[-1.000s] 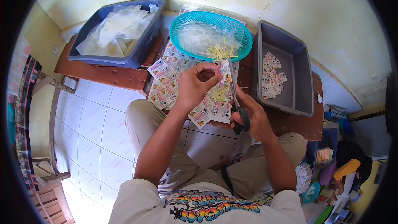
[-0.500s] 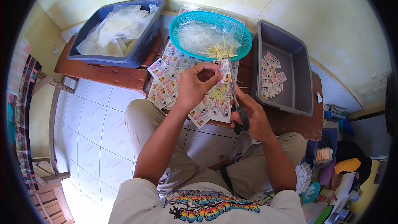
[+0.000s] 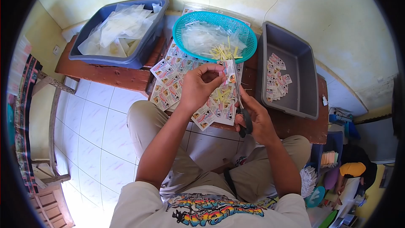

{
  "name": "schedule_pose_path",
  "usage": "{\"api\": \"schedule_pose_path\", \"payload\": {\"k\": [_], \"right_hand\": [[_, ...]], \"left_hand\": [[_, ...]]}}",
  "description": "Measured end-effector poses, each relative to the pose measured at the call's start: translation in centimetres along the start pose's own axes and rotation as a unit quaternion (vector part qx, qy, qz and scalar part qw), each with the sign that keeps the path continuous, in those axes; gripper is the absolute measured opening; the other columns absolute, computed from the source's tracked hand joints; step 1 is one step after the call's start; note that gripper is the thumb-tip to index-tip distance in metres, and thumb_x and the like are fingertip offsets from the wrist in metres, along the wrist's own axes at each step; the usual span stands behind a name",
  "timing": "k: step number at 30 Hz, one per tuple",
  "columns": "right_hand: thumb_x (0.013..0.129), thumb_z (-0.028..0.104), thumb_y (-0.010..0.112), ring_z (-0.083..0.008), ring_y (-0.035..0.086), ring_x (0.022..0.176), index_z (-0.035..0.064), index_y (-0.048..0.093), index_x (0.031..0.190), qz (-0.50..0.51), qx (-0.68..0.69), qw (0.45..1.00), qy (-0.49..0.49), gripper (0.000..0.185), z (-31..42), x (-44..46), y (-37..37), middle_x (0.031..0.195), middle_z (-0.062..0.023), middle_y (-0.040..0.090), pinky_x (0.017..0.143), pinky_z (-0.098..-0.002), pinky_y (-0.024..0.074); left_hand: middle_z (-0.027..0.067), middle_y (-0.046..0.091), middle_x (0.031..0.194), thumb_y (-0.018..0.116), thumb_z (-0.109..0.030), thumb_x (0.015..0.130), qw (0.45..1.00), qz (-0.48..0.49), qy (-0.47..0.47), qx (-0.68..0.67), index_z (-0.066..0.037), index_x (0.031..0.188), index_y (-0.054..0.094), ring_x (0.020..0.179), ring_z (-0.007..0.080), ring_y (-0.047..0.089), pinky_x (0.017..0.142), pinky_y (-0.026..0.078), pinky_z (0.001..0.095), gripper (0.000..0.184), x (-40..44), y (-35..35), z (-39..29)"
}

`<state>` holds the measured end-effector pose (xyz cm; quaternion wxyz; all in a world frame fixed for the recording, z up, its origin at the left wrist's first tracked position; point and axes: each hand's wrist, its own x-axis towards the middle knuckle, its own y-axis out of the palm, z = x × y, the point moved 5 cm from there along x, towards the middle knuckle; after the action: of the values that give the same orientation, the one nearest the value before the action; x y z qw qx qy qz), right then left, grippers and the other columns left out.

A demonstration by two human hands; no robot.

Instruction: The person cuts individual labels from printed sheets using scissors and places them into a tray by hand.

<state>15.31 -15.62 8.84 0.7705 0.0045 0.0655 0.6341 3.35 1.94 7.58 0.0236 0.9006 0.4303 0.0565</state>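
Observation:
Pinched between the thumb and fingers of my left hand is a small printed label strip. My right hand holds scissors by their black handles, blades pointing up along the strip's right edge. Under both hands lie printed label sheets, with thin yellow paper trimmings on top. Just beyond the hands, a turquoise basket holds clear plastic bags and more yellow trimmings.
On the left of the wooden table is a blue-grey tub full of translucent bags. At right, a grey tub contains cut labels. Another person in yellow and black is at the lower right, near shelves and containers.
My hands, the strip and the scissors stay nearly in place. The other person at the lower right has shifted their arm and body slightly.

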Motion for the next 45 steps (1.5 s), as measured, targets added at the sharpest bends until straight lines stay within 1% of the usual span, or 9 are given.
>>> {"api": "schedule_pose_path", "payload": {"k": [2,3,6,8,22,39,41,45], "right_hand": [[0.097,0.0,0.074,-0.0089,0.062,0.085,0.007,0.03,0.167,-0.001,0.002,1.0,0.003,0.083,-0.04,-0.02,0.02,0.121,-0.0055,0.052,0.069,-0.0254,0.0588],[0.097,-0.001,0.074,-0.0088,0.062,0.084,0.0071,0.03,0.168,0.0,0.006,1.0,0.003,0.083,-0.02,-0.02,0.04,0.121,-0.0054,0.051,0.069,-0.0252,0.0587],[0.097,-0.001,0.074,-0.0086,0.062,0.084,0.0074,0.03,0.168,-0.001,0.007,1.0,0.004,0.083,0.03,-0.02,0.12,0.12,-0.0052,0.051,0.068,-0.0247,0.0584],[0.097,-0.001,0.074,-0.0084,0.061,0.084,0.0075,0.03,0.168,-0.002,0.004,1.0,0.005,0.083,-0.01,-0.02,0.14,0.12,-0.0051,0.051,0.067,-0.0245,0.0583],[0.098,0.002,0.075,-0.008,0.061,0.082,0.0078,0.031,0.168,-0.001,0.0,1.0,0.011,0.083,0.03,-0.05,0.25,0.12,-0.0047,0.051,0.065,-0.0241,0.0571],[0.097,0.0,0.075,-0.0065,0.059,0.077,0.0056,0.032,0.167,-0.006,-0.014,1.0,0.008,0.082,-0.1,-0.17,0.12,0.117,-0.0045,0.051,0.063,-0.0237,0.0547],[0.097,0.0,0.075,-0.0063,0.059,0.077,0.0056,0.031,0.167,-0.003,-0.02,1.0,0.004,0.082,-0.1,-0.15,0.08,0.117,-0.0043,0.051,0.063,-0.0234,0.0543],[0.097,0.0,0.074,-0.0059,0.059,0.077,0.0054,0.031,0.167,-0.001,-0.023,1.0,0.009,0.082,-0.07,-0.19,0.09,0.118,-0.0042,0.051,0.063,-0.023,0.0538]], "left_hand": [[0.0082,0.079,0.1,0.079,-0.003,0.094,1.0,-0.008,0.016,-0.005,0.003,0.117,0.074,0.093,0.0115,0.075,0.083,0.06,0.0274,0.024,0.04,-0.05,0.12],[0.0082,0.079,0.1,0.079,-0.003,0.094,1.0,-0.008,0.016,-0.006,0.003,0.117,0.074,0.093,0.0115,0.075,0.083,0.06,0.0274,0.024,0.05,-0.03,0.19],[0.0084,0.079,0.101,0.079,-0.003,0.094,1.0,-0.008,0.017,-0.016,0.002,0.117,0.074,0.093,0.0114,0.075,0.083,0.06,0.0274,0.024,0.07,-0.01,0.16],[0.0076,0.078,0.104,0.078,0.0,0.095,1.0,0.003,0.0,-0.008,0.003,0.121,0.071,0.097,0.0119,0.073,0.085,0.059,0.0274,0.027,0.1,0.03,0.14],[0.0066,0.077,0.104,0.078,0.0,0.095,1.0,0.002,0.004,-0.008,0.004,0.121,0.071,0.096,0.0113,0.072,0.084,0.059,0.0268,0.027,0.11,-0.01,0.16],[0.0086,0.078,0.106,0.077,0.0,0.095,1.0,0.004,0.004,-0.005,0.003,0.121,0.071,0.098,0.0125,0.073,0.088,0.059,0.0278,0.027,0.12,-0.08,0.51],[0.0075,0.079,0.1,0.08,-0.003,0.093,1.0,-0.009,0.014,-0.013,0.002,0.116,0.075,0.092,0.0111,0.074,0.084,0.06,0.0272,0.024,0.17,-0.18,0.6],[0.0075,0.079,0.1,0.08,-0.002,0.093,1.0,-0.01,0.016,-0.007,0.002,0.117,0.075,0.092,0.011,0.074,0.083,0.06,0.0271,0.024,0.13,-0.27,0.5]]}}
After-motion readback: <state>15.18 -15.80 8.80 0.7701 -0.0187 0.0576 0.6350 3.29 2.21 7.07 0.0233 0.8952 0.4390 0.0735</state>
